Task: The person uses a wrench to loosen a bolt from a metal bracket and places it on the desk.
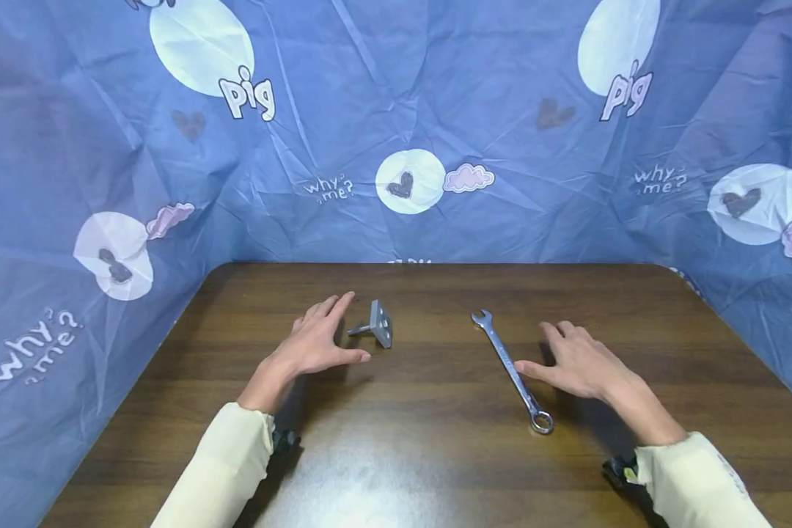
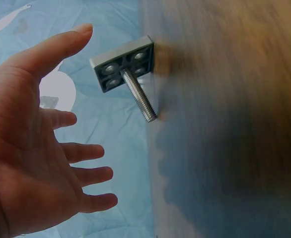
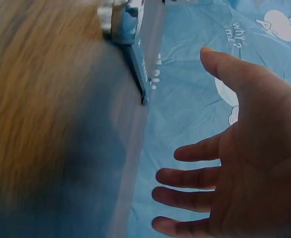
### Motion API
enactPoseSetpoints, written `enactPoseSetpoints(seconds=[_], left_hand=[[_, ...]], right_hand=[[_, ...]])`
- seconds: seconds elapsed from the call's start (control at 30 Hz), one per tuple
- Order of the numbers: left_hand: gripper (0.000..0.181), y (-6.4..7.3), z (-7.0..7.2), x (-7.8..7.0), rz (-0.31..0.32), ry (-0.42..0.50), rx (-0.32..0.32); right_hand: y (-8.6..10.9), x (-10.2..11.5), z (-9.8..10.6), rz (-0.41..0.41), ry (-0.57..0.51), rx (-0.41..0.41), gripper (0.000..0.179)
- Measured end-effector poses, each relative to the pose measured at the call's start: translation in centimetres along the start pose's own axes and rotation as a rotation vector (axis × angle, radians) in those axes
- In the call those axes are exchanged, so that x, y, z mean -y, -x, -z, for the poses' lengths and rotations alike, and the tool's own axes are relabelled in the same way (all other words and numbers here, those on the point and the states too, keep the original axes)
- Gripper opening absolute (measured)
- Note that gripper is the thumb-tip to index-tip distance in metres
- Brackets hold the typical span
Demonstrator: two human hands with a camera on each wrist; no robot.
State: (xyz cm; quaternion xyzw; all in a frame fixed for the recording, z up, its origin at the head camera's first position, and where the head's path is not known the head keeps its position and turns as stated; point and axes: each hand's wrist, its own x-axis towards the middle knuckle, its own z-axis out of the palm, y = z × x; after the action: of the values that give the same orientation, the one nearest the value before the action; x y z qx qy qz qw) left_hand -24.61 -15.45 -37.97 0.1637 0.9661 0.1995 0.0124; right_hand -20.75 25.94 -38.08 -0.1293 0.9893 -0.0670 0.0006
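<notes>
A square grey plate with a threaded metal bolt sticking out of it, a leveling foot (image 1: 381,325), lies on its edge on the table, its bolt pointing left. My left hand (image 1: 313,343) hovers just left of it, fingers spread and thumb apart, holding nothing. In the left wrist view the leveling foot (image 2: 124,66) shows its ribbed underside and bolt beyond the thumb. Right of the middle lies a silver combination wrench (image 1: 511,367), open end away from me and ring end near. Beside it is my right hand (image 1: 577,361), fingers extended, thumb tip overlapping the wrench's shaft in the head view.
The brown wooden table (image 1: 409,411) has rounded far corners. Blue printed fabric (image 1: 343,132) hangs behind it and along both sides. Dark wrist devices (image 1: 285,440) sit under the cream sleeves (image 1: 221,462).
</notes>
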Motion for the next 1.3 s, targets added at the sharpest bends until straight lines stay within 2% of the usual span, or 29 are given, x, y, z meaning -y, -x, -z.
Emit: enactPoseSetpoints(seconds=[0.27, 0.47, 0.7, 0.87, 1.03, 1.3], left_hand=[[0.111, -1.4, -0.8, -0.2, 0.014, 0.119, 0.071], [0.113, -2.2, -1.4, -0.2, 0.018, 0.204, 0.115], [0.11, -2.9, -1.5, -0.6, 0.033, 0.181, 0.131], [0.106, -3.6, -1.8, -1.0, 0.01, 0.151, 0.122], [0.102, -4.3, -2.1, -1.4, -0.006, 0.149, 0.109], [0.096, -5.2, -2.4, -1.8, 0.005, 0.139, 0.091]], right_hand=[[-0.6, 0.9, -0.2, -0.011, -0.019, 0.048, 0.097], [-1.2, 1.6, -0.5, -0.023, -0.05, 0.146, 0.099], [-1.8, 2.6, -0.7, -0.057, -0.052, 0.205, 0.064], [-2.1, 3.2, -0.9, -0.093, -0.003, 0.222, 0.058], [-2.2, 3.8, -1.1, -0.133, 0.016, 0.205, 0.052], [-2.2, 4.8, -1.3, -0.142, 0.002, 0.151, 0.029]])
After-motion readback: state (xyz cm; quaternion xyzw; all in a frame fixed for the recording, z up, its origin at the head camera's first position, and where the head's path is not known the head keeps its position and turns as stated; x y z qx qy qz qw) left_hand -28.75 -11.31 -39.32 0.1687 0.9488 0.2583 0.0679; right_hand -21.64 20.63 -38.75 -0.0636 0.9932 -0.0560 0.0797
